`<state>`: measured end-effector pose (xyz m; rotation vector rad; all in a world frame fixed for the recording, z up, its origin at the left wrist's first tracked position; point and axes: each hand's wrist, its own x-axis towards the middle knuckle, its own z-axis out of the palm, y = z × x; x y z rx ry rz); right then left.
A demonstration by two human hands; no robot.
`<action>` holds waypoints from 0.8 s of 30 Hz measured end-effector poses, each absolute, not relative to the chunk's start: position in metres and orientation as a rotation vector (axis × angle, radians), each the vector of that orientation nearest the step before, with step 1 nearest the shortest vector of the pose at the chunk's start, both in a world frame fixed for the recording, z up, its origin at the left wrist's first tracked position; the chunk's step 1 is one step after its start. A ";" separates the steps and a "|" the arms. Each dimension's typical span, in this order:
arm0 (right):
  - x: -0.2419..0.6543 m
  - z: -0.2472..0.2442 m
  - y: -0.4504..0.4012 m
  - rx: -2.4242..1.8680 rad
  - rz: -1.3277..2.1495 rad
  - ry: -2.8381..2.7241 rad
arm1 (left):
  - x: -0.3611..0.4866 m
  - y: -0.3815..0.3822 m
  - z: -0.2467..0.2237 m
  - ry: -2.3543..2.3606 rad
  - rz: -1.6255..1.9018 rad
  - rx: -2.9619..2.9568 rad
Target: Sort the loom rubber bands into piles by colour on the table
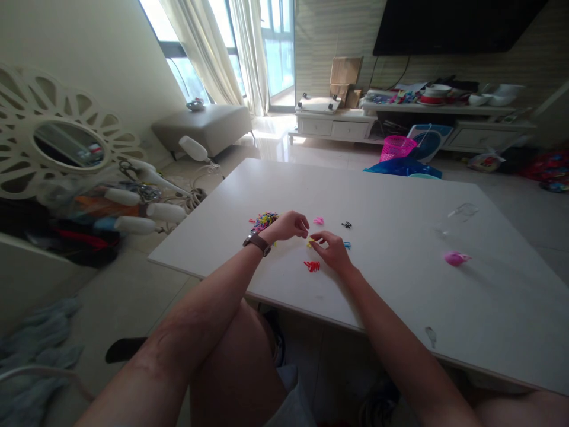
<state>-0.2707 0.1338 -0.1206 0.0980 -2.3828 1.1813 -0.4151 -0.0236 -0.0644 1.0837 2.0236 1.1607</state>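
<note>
My left hand (291,225), with a dark watch on the wrist, is held beside a multicoloured heap of small rubber bands (265,221). Its fingers curl into a pinch; what they hold, if anything, is too small to make out. Facing it, my right hand (331,248) has thumb and forefinger closed on yellow rubber bands (310,242) at the table's middle. Around the hands lie sorted little piles: pink bands (319,220), black bands (347,225), red bands (312,266) and blue bands (347,245), the blue partly behind my right hand.
The white table (391,213) carries a pink pouch-like object (456,258) and a clear plastic item (462,210) on the right. A small transparent piece (430,337) lies near the front edge. Beyond the table stands a pink basket (398,147); a white lamp (164,212) is at the left.
</note>
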 end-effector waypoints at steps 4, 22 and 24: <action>-0.271 -0.121 0.134 0.058 1.194 -2.317 | -0.408 -0.017 -0.064 1.958 1.206 1.118; -0.253 -0.111 0.227 -0.475 0.748 -2.582 | -0.413 -0.042 -0.052 2.197 1.064 1.108; -0.250 -0.113 0.232 -0.480 0.720 -2.700 | -0.413 -0.044 -0.052 2.206 1.058 1.097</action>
